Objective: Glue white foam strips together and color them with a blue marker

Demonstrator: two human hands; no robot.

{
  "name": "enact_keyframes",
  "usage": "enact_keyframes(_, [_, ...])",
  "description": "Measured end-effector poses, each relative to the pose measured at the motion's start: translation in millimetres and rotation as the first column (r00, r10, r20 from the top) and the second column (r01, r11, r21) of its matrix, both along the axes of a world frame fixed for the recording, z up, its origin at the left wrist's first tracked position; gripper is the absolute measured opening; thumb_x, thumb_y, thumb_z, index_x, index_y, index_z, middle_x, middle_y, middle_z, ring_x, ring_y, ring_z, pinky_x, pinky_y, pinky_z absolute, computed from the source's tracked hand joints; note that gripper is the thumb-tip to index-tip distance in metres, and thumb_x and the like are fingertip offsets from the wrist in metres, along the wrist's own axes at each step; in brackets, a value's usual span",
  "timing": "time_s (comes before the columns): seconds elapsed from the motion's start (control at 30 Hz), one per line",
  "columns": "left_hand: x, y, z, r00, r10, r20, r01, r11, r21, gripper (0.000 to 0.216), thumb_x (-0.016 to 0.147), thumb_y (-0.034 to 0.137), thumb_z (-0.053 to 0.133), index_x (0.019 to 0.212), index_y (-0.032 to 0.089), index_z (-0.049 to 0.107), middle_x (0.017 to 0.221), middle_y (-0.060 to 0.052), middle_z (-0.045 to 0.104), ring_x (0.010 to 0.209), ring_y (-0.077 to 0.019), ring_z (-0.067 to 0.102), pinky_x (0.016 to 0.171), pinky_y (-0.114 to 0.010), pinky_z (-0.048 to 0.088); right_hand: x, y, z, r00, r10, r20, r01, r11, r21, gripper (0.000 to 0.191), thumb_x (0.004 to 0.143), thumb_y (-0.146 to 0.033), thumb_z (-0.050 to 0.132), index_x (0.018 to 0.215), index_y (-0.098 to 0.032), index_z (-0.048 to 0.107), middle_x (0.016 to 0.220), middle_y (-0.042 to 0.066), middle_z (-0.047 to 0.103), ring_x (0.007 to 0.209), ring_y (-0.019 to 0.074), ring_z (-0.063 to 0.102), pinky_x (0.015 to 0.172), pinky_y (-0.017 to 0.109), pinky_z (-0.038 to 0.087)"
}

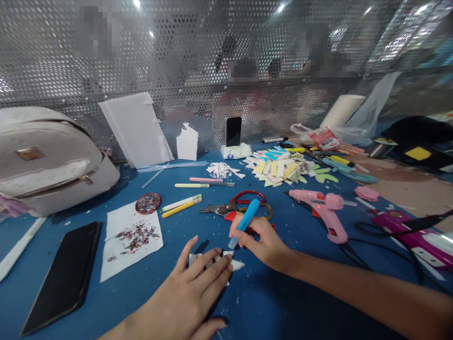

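Observation:
My right hand grips a blue marker, its lower end pointing down at some small white pieces. Whether the tip touches them I cannot tell. Over these pieces my left hand lies flat, fingers stretched out, pressing them to the blue table; its fingers partly hide them. Just beyond the hands lie red-handled scissors or pliers, with more red and gold handles beside them. Yellow and white markers are to the left, and pale green and pink ones lie farther back.
On the right are a pink glue gun with its cord and a magenta power strip. Cut pale strips are heaped at the back. To the left lie a black phone, a glitter-strewn sheet and a white backpack.

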State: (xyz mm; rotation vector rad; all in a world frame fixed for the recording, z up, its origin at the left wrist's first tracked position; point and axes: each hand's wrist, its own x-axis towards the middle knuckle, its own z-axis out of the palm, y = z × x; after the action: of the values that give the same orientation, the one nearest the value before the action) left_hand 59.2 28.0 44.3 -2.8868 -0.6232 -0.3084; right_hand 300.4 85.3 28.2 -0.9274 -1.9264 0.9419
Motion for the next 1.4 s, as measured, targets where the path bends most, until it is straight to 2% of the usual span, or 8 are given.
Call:
enact_keyframes(0.07, [-1.0,0.0,-0.2,1.0,-0.003,0.001,0.003,1.0,-0.026,0.055,0.106,0.048,0.046,0.147,0.011,0.049,0.15,-0.006,0.056,0.136,-0.0251,0.05,0.123,-0.049,-0.021,-0.1,-0.5,0.8,1.0,0.0,0.001,0.0,1.0,-0.003,0.039,0.102,-0.048,0.055,0.078,-0.019,0.065,0.066,0.0,0.061,0.055,0.0136,0.055,0.053,0.027,0.041])
enact_keyframes(0.23, [-0.9,-0.2,-2.0,1.0,-0.017,0.024,0.019,0.997,-0.077,0.055,0.106,0.047,0.047,0.147,0.01,0.048,0.148,-0.008,0.057,0.135,-0.0245,0.052,0.127,-0.05,-0.006,-0.4,-1.4,2.1,1.0,0.002,0.0,-0.002,1.0,-0.007,0.039,0.101,-0.05,0.055,0.078,-0.019,0.065,0.066,0.0,0.061,0.056,0.0139,0.055,0.053,0.027,0.042])
enact_keyframes(0.57, [-1.3,-1.3,0.3,1.0,0.017,0.014,-0.016,0.999,-0.044,0.054,0.106,0.047,0.047,0.147,0.012,0.049,0.148,-0.006,0.057,0.136,-0.0243,0.05,0.123,-0.048,-0.02,-1.1,-0.8,1.1,1.0,-0.007,-0.001,0.007,1.0,0.003,0.039,0.101,-0.049,0.056,0.078,-0.019,0.065,0.066,-0.001,0.061,0.056,0.0136,0.055,0.053,0.026,0.041])
enact_keyframes(0.83, [-1.7,-1.1,0.0,1.0,0.015,0.007,-0.014,0.997,-0.079,0.054,0.105,0.046,0.05,0.148,0.013,0.048,0.147,-0.005,0.058,0.136,-0.025,0.049,0.128,-0.05,-0.005,-0.7,-0.5,0.2,1.0,-0.007,-0.001,0.007,1.0,0.005,0.038,0.101,-0.048,0.056,0.078,-0.019,0.065,0.068,0.0,0.061,0.057,0.014,0.055,0.054,0.027,0.043])
enact_keyframes(0.93, [-0.9,-1.0,-0.2,1.0,0.014,0.001,-0.014,0.995,-0.1,0.057,0.103,0.046,0.054,0.148,0.013,0.047,0.146,-0.005,0.058,0.136,-0.0255,0.049,0.129,-0.05,0.006,-0.8,-0.2,-0.1,1.0,-0.007,-0.001,0.007,1.0,0.001,0.039,0.101,-0.049,0.056,0.078,-0.019,0.065,0.068,0.0,0.061,0.057,0.0141,0.055,0.054,0.027,0.043])
enact_keyframes(1.27, [-1.9,-1.2,1.0,1.0,0.007,0.011,-0.007,0.998,-0.065,0.055,0.104,0.048,0.051,0.147,0.013,0.05,0.142,-0.004,0.061,0.133,-0.0236,0.051,0.125,-0.047,-0.017,-0.8,0.0,1.8,1.0,0.003,0.005,-0.003,1.0,-0.005,0.04,0.101,-0.05,0.055,0.078,-0.019,0.065,0.067,0.0,0.06,0.056,0.0139,0.055,0.054,0.027,0.042])
enact_keyframes(1.33, [-1.6,-1.1,1.1,1.0,0.009,0.008,-0.008,0.997,-0.075,0.055,0.104,0.048,0.052,0.146,0.013,0.05,0.142,-0.004,0.061,0.132,-0.023,0.052,0.126,-0.047,-0.013,-0.6,-0.1,1.3,1.0,0.004,0.007,-0.004,1.0,-0.006,0.04,0.101,-0.05,0.055,0.078,-0.019,0.065,0.068,0.0,0.061,0.056,0.0139,0.055,0.054,0.027,0.042])
enact_keyframes(1.4, [-1.2,-1.0,1.2,1.0,0.011,0.004,-0.011,0.995,-0.1,0.056,0.103,0.048,0.053,0.147,0.013,0.049,0.142,-0.004,0.061,0.132,-0.0229,0.052,0.129,-0.047,-0.001,-0.5,-0.3,0.9,1.0,0.001,0.008,-0.001,1.0,-0.008,0.04,0.101,-0.051,0.055,0.079,-0.019,0.065,0.068,0.0,0.061,0.056,0.0141,0.055,0.054,0.027,0.043])
